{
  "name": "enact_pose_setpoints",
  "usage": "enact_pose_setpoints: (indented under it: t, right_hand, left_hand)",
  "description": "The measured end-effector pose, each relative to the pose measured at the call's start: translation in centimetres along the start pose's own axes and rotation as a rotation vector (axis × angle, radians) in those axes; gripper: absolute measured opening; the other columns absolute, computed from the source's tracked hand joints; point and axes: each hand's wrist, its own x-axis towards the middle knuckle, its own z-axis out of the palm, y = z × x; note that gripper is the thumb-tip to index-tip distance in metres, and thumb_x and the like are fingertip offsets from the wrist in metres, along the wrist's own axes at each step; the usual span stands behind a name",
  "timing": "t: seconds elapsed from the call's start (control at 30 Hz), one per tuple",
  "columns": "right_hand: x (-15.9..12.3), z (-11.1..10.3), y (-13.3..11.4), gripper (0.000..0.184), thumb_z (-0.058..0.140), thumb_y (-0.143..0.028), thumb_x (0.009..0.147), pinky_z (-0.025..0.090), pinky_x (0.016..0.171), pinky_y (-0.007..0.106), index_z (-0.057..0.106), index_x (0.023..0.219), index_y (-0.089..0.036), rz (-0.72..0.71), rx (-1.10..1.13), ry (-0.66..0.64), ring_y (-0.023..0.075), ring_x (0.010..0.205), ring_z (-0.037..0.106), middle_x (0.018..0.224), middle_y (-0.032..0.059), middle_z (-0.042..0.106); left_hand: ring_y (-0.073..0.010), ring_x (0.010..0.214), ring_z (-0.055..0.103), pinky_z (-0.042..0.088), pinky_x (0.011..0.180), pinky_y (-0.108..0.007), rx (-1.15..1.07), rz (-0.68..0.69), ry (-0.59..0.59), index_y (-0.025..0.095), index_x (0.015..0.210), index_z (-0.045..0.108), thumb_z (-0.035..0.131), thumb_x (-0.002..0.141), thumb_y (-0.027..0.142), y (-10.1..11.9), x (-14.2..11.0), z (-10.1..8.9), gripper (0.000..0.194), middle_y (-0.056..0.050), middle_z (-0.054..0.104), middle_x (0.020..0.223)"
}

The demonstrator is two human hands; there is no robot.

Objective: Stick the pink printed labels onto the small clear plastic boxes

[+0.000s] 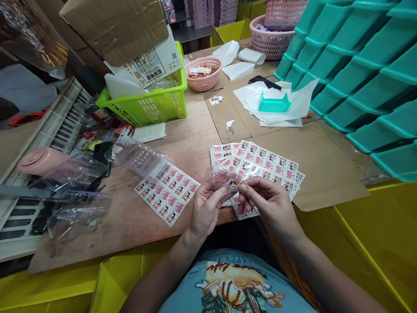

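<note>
My left hand (pixel 206 209) is closed around a small clear plastic box (pixel 212 174), its thumb lying along the near side. Pink lettering and a cartoon animal sticker (pixel 233 185) show on the box. At the box's right end my right hand (pixel 272 201) pinches the sticker's edge between thumb and forefinger; how much of it is stuck down I cannot tell. Beneath and beyond both hands lie overlapping sticker sheets (pixel 270 160) with rows of cartoon animals and pink lettering. Another stack of sticker sheets (pixel 171 198) rests to the left, with clear plastic packs (pixel 140 157) over its upper corner.
Turquoise bins (pixel 358 56) are stacked at right. A turquoise tray (pixel 275 103) sits on white paper (pixel 304 102). A green basket (pixel 146 104) and a pink basket (pixel 203 80) stand behind. Clear packaging (pixel 81 208) and a pink bottle (pixel 45 163) crowd the left.
</note>
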Motion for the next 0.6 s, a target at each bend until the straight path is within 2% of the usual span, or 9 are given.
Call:
enact_pose_setpoints:
  t: [0.2,0.6]
  right_hand:
    - [0.54,-0.08,0.71,0.023,0.077,-0.038,0.079,0.055,0.046,0.023,0.066,0.079,-0.018,0.048,0.077,0.021,0.0087,0.045,0.055,0.062,-0.001,0.065]
    - [0.77,-0.08,0.86,0.023,0.077,-0.036,0.08,0.053,0.045,0.02,0.066,0.076,-0.016,0.04,0.026,0.042,0.0081,0.043,0.056,0.061,-0.0003,0.065]
  left_hand:
    - [-0.0259,0.109,0.067,0.051,0.101,-0.045,-0.009,0.017,-0.003,0.02,0.104,0.073,0.067,0.08,0.014,-0.08,-0.01,0.0,0.026,-0.006,0.074,0.11]
    - [-0.0264,0.11,0.067,0.051,0.101,-0.045,-0.006,0.03,0.002,0.02,0.105,0.073,0.068,0.08,0.015,-0.47,-0.02,-0.33,0.025,-0.007,0.073,0.113]
